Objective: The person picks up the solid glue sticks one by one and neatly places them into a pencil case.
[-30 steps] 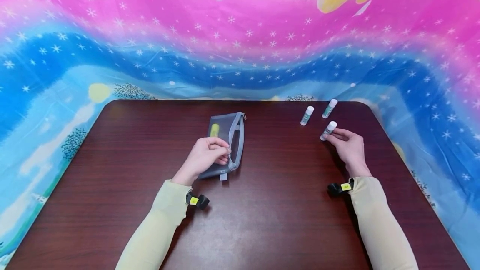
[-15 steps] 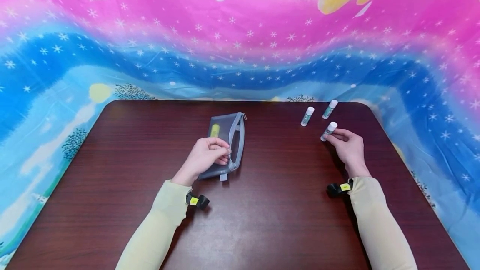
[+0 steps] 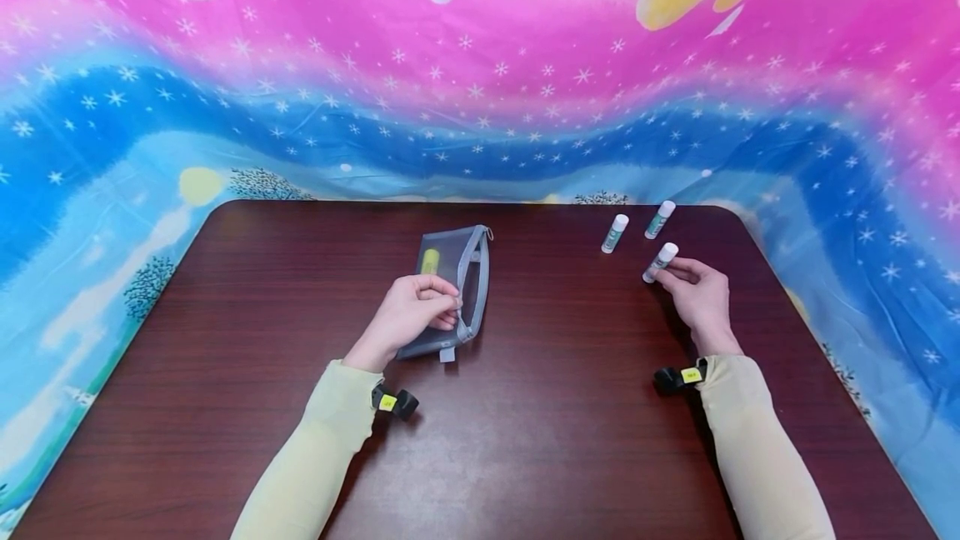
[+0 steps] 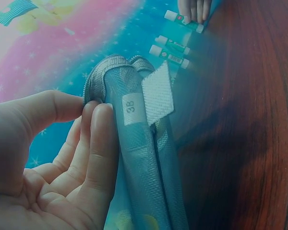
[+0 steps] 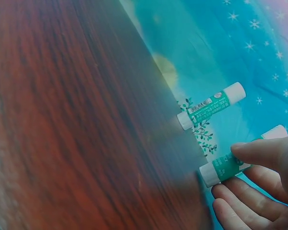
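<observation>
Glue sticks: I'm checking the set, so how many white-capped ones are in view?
3: the near stick in the right hand; the leftmost stick and far stick, upright on the table. The left hand covers part of the pouch, so more could hide there.

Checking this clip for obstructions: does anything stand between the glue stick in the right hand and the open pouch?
Nothing visible: only table lies between the glue stick and pouch. Two other glue sticks stand farther back; the left hand pinches the pouch's rim.
</observation>
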{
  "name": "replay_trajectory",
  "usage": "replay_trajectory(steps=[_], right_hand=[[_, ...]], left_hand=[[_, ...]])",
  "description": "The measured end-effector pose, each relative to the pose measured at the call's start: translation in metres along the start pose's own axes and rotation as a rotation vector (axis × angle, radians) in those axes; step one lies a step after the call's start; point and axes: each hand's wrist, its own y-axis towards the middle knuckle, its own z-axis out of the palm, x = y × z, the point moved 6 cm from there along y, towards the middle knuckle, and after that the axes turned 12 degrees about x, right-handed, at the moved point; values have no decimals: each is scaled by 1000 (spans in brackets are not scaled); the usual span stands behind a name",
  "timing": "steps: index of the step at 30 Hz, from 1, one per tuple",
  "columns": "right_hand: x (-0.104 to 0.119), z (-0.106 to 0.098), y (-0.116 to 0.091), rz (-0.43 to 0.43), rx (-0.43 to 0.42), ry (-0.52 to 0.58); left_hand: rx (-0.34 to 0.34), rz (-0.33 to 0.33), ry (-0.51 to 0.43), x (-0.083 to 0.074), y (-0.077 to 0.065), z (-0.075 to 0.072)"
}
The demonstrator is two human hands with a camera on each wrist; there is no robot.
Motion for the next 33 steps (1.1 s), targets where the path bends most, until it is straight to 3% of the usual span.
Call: replay_trajectory(steps=[33], right_hand=[[9,2,0,-71,-32,69]], left_hand=[[6,5,8,1,0,0]])
